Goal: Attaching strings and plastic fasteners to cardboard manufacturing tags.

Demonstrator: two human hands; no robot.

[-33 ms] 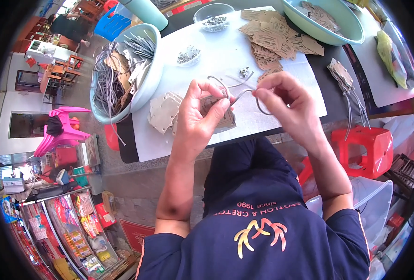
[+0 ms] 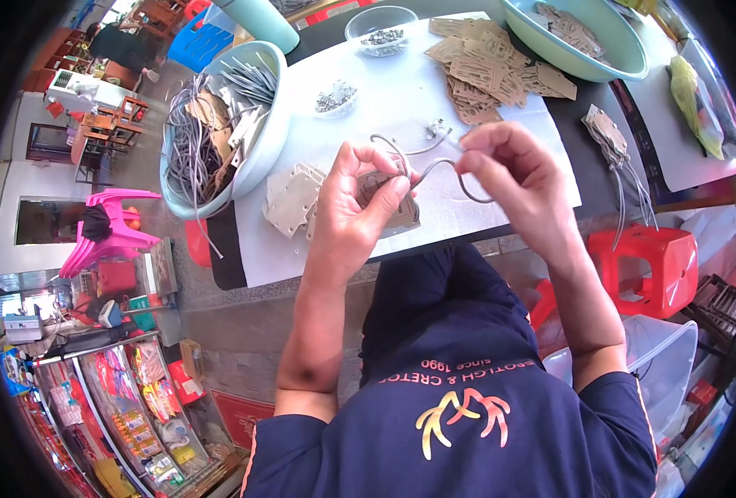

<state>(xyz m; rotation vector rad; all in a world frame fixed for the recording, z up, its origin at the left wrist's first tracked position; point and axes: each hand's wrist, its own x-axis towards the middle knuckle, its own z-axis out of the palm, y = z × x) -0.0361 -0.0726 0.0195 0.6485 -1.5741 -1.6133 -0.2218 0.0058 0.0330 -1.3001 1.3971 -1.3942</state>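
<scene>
Left hand (image 2: 358,207) closed around a brown cardboard tag (image 2: 394,209), thumb and fingers pinching it together with one end of a grey cord (image 2: 434,166). Right hand (image 2: 513,170) pinched shut on the other part of the same cord, which bends in loops between both hands. Both held just above the white sheet (image 2: 385,91) covering the tabletop (image 2: 588,158), near its front edge. Small pale fitting (image 2: 437,129) lying on the sheet just past the cord (possibly a metal clip, too small to tell). Stack of pale card pieces (image 2: 292,197) flat on the sheet, just left of the left hand. Further left, a light blue bowl (image 2: 264,141) full of grey cords and tags. Behind the hands, a heap of brown tags (image 2: 488,75) spread on the sheet, a small clear dish (image 2: 336,100) of tiny metal bits, and a larger clear bowl (image 2: 380,29) with more of them. At far right, a green basin (image 2: 584,41) holding more tags, and a finished bundle of tags with cords (image 2: 613,145) on the dark tabletop. Red stool (image 2: 654,266) on the floor below, to the right
</scene>
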